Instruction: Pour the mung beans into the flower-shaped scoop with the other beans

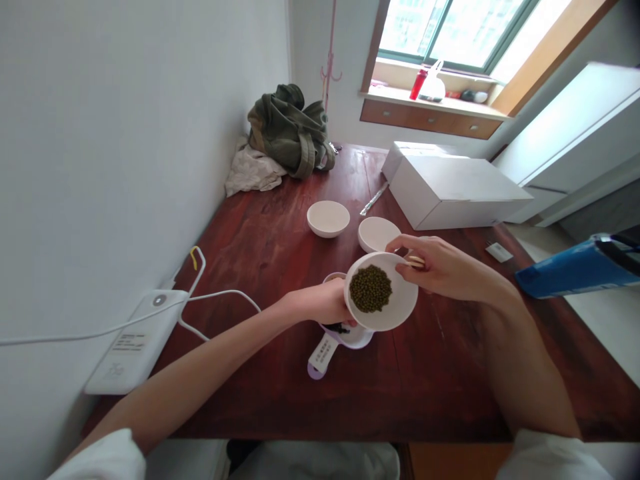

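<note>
Over wood table (280,373), L hand (323,303) & R hand (440,267) grip round glossy bowl (400,310) w/ green beans (370,288).

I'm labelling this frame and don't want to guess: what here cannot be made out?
Head view only:
- The purple-and-white device on the table: mostly hidden by the bowl of green beans and the left hand.
- The label on that device: too small to read.
- What the right hand pinches: only a pale tip shows.
- The blue object: cut off by the right edge.
</note>
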### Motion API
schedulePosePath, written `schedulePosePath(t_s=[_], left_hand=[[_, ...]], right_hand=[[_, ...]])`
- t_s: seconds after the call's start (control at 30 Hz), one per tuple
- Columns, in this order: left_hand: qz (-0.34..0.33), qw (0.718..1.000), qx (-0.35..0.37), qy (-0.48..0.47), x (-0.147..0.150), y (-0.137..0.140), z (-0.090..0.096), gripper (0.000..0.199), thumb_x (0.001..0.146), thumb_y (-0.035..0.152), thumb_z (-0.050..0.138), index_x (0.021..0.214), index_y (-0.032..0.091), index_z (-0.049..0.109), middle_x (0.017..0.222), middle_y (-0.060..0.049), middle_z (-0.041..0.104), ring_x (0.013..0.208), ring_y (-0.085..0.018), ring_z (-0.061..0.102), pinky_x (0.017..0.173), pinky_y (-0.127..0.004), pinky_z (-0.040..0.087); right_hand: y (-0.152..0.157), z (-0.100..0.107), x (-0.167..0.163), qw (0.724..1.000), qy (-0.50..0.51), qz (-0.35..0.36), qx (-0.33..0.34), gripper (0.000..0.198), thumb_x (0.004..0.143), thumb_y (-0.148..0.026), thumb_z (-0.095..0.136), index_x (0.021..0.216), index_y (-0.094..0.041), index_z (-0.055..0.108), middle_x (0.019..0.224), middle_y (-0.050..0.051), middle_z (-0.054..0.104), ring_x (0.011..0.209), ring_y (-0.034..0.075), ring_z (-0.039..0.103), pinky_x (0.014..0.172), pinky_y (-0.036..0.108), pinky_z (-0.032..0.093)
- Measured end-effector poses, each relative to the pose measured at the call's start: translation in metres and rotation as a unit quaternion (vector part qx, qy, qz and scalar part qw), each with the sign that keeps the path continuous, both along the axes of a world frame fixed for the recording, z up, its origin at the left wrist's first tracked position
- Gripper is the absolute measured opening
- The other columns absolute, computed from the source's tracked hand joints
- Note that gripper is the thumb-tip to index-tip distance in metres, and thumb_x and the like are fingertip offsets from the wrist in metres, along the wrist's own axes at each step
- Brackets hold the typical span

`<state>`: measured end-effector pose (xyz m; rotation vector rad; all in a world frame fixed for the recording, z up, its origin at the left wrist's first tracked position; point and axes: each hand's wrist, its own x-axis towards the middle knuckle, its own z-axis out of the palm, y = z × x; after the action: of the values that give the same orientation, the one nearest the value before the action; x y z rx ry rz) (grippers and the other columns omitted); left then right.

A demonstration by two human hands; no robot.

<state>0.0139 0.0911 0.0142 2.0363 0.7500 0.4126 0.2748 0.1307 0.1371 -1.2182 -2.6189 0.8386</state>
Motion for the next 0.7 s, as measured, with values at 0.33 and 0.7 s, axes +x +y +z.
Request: schedulePosePath(t_s=[0.33, 0.7], left_hand=[[0.013, 0.999, -0.033, 0.001, 0.002, -0.001, -0.003, 0.017, 0.086, 0.015, 0.089, 0.103, 0.017, 0.085, 0.110, -0.006, 0.086, 0.110, -0.025, 0.077, 0.111, -0.037, 0.060], [0.013, 0.988, -0.153, 0.002, 0.006, -0.007, -0.001, 0.012, 0.088, 0.013, 0.088, 0.096, 0.015, 0.079, 0.097, -0.005, 0.082, 0.091, -0.020, 0.076, 0.094, -0.031, 0.061]], right_hand=[[0.001, -0.008, 0.000, 0.999, 0.039, -0.014, -0.013, 0.030, 0.099, -0.035, 0.059, 0.108, -0.018, 0.082, 0.075, -0.001, 0.066, 0.066, 0.015, 0.055, 0.066, 0.029, 0.043], [0.006, -0.021, -0.011, 0.995, 0.052, -0.070, 0.046, 0.045, 0.108, -0.051, 0.057, 0.076, -0.020, 0.063, 0.062, -0.003, 0.050, 0.061, 0.013, 0.043, 0.063, 0.031, 0.032]])
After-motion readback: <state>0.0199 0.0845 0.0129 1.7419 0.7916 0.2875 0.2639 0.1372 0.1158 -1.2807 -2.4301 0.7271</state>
